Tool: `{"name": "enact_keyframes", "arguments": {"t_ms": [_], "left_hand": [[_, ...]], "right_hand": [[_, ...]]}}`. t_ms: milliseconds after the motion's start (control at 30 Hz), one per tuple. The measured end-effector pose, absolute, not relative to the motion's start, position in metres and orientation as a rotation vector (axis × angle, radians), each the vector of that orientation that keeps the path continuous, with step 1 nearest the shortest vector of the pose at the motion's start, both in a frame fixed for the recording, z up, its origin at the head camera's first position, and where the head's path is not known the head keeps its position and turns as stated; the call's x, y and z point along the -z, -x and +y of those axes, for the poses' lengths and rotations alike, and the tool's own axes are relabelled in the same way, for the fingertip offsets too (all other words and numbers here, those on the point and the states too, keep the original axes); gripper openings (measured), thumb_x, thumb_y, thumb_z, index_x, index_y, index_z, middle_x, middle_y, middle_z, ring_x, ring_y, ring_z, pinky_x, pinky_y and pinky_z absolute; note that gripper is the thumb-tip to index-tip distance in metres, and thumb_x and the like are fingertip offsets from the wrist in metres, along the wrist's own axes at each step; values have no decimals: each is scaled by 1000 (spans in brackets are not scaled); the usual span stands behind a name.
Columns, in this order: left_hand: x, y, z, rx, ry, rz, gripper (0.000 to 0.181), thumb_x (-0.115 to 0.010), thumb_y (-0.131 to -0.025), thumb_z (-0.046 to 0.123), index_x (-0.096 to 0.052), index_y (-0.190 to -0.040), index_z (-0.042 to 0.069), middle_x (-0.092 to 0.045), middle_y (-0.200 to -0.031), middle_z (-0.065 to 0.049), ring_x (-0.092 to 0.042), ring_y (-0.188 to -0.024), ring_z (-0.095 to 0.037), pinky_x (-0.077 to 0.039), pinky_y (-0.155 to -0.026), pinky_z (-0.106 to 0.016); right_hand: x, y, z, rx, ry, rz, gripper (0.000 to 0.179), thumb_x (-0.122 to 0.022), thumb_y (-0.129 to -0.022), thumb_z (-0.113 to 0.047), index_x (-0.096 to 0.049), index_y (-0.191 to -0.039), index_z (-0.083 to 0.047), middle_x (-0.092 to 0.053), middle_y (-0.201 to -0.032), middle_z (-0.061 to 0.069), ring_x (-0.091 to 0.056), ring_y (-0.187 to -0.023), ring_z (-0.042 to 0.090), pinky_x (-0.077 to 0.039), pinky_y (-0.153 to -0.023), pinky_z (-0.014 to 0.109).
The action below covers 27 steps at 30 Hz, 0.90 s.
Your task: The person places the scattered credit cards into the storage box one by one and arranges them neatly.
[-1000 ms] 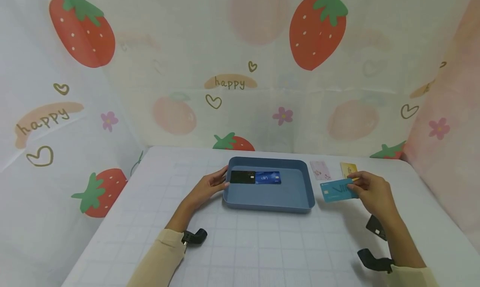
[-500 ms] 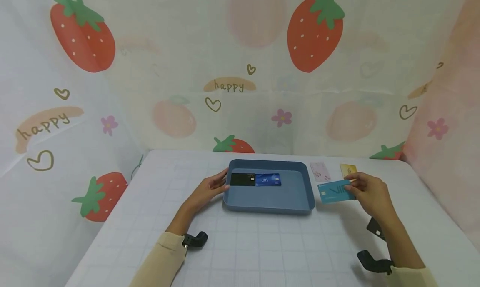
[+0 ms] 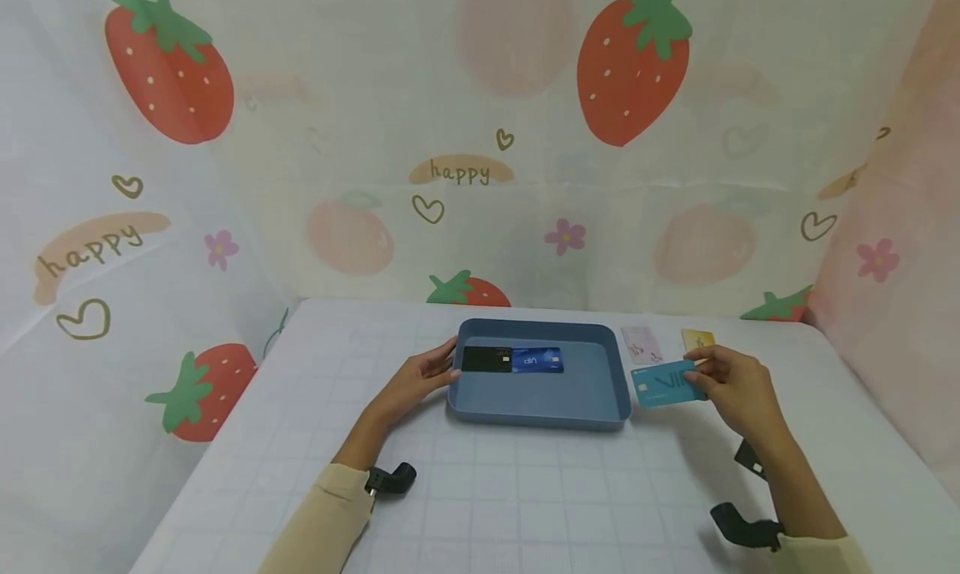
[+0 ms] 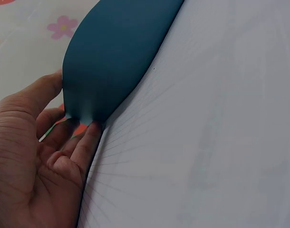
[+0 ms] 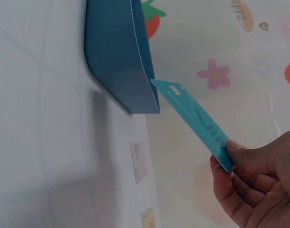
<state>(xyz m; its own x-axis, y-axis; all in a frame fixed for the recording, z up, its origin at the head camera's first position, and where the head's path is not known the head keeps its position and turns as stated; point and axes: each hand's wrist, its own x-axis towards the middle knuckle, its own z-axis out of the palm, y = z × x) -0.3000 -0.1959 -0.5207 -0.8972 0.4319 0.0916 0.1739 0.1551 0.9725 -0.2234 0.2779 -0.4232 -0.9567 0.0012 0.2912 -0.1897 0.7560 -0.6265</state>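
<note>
My right hand (image 3: 738, 391) pinches a teal card (image 3: 663, 384) marked "VIP" between thumb and fingers. The card is held just outside the right wall of a blue tray (image 3: 540, 416), raised above the table; in the right wrist view its chip corner overlaps the tray's rim. At the tray's left end my left hand (image 3: 412, 382) touches the outer wall with its thumb and fingertips, as the left wrist view also shows. Inside the tray, a black card (image 3: 486, 359) and a dark blue card (image 3: 537, 360) lie end to end near the back left.
Beyond the tray's right wall lie a pink card (image 3: 641, 345) and a yellow card (image 3: 697, 339). Another black card (image 3: 750, 457) is partly hidden by my right forearm. A printed cloth (image 3: 465, 99) hangs behind the white table (image 3: 525, 499).
My right hand has moved slightly left with the teal card, closer to the tray. The left hand and the tray keep their places.
</note>
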Motion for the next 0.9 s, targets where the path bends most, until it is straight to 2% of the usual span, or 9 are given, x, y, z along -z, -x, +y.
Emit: {"name": "enact_keyframes", "arguments": {"t_ms": [900], "left_hand": [[518,297,-195,-1810,-587,2236,70,-67,-100,20,-31,-160,9,-30,-164,-9,-38,-146,-27,-34,-116,-41]], "right_hand": [[415,234,261,-1044,-260,-2665,21,-70,-93,2,-70,-114,6,-72,-89,18,-68,-74,26,-53,-57,19]]}}
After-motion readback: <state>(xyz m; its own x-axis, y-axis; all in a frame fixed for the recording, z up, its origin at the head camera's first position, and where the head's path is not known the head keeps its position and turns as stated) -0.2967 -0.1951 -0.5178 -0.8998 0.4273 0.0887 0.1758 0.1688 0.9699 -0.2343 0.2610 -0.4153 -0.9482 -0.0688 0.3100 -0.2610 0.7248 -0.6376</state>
